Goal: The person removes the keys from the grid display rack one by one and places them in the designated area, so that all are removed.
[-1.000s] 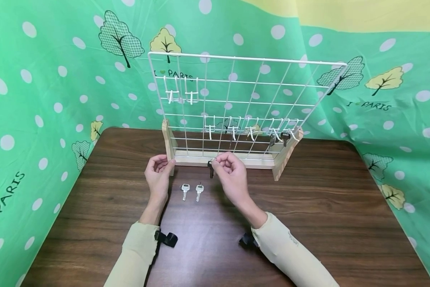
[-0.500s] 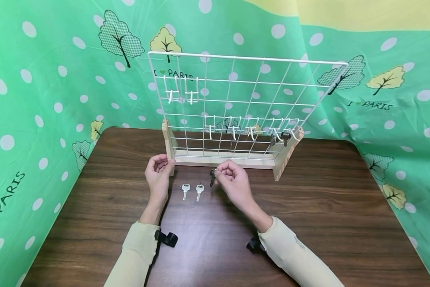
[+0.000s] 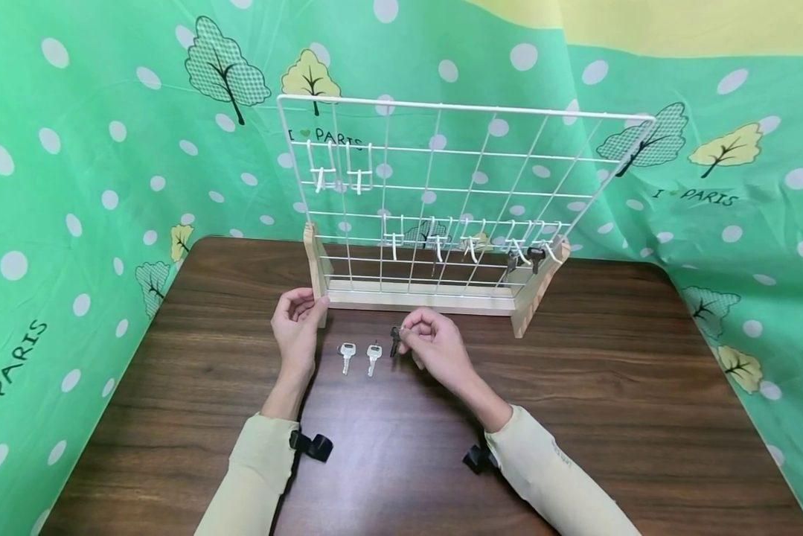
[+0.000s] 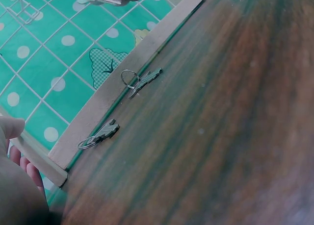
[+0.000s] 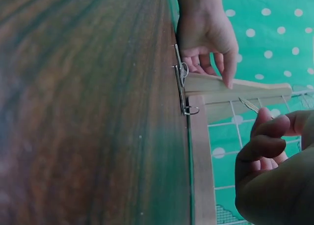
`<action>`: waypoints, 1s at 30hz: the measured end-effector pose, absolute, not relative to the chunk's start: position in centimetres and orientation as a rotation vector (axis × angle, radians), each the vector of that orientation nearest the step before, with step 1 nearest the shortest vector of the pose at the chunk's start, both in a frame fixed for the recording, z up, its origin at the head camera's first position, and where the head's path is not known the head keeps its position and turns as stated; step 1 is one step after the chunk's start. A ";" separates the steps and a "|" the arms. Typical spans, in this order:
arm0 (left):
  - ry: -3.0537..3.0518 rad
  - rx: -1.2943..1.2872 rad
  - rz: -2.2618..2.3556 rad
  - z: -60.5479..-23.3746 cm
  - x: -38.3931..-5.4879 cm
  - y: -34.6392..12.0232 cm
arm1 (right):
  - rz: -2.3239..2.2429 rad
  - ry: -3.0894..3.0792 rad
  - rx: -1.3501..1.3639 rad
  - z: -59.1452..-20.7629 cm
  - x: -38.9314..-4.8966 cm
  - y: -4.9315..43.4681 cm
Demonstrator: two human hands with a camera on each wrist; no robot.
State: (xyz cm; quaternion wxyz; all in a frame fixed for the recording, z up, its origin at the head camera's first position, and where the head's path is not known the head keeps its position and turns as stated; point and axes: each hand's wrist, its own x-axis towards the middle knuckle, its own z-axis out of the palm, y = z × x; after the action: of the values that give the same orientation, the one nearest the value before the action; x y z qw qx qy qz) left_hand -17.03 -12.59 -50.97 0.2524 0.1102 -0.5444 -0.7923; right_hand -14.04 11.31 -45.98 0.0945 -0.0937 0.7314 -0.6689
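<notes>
The right hand [image 3: 436, 344] has drawn back a little from the rack [image 3: 469, 109] over the last second. The dark key [image 3: 395, 341] it carries was just in front of the wooden bar [image 3: 428, 300] at the rack's foot; now it is nearer the person, just to the right of two silver keys [image 3: 373, 359] and about level with them. The left hand and the silver keys stay where they were.

The dark key is pinched between the right thumb and fingertips, held above the table [image 3: 575, 387] without touching it. From the head it looks small and nearly black, its wider end up by the fingers and its shaft pointing down. The right wrist view shows only a thin metallic sliver of it, and its teeth are too small to tell.

The silver keys lie side by side, a little apart, heads toward the rack and shafts toward the person. Each carries a wire ring [image 4: 122, 74]. The left hand grips the rack's left wooden support [image 3: 314, 257], thumb on its front edge. On the rightmost hook [image 3: 554, 251] hangs another dark key [image 3: 536, 256].
</notes>
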 end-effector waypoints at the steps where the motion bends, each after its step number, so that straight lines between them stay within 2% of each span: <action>1: -1.482 0.300 -2.153 -51.0 -17.0 -12.6 | -1.965 2.167 -0.279 -46.1 -14.1 11.4; 15: -1.480 0.298 -2.166 -50.9 -17.0 -12.6 | -1.760 2.127 -0.232 -47.8 -15.0 12.2; 30: -1.468 0.313 -2.170 -50.7 -16.9 -12.5 | -1.577 2.367 -0.195 -48.9 -14.8 11.9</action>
State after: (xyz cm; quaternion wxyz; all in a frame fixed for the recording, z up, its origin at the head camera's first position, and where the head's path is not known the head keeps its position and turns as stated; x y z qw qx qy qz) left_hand -16.91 -12.51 -50.67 0.2490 0.1148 -0.5389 -0.7965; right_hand -14.85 11.85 -48.89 0.1446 -0.0677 0.8215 -0.5474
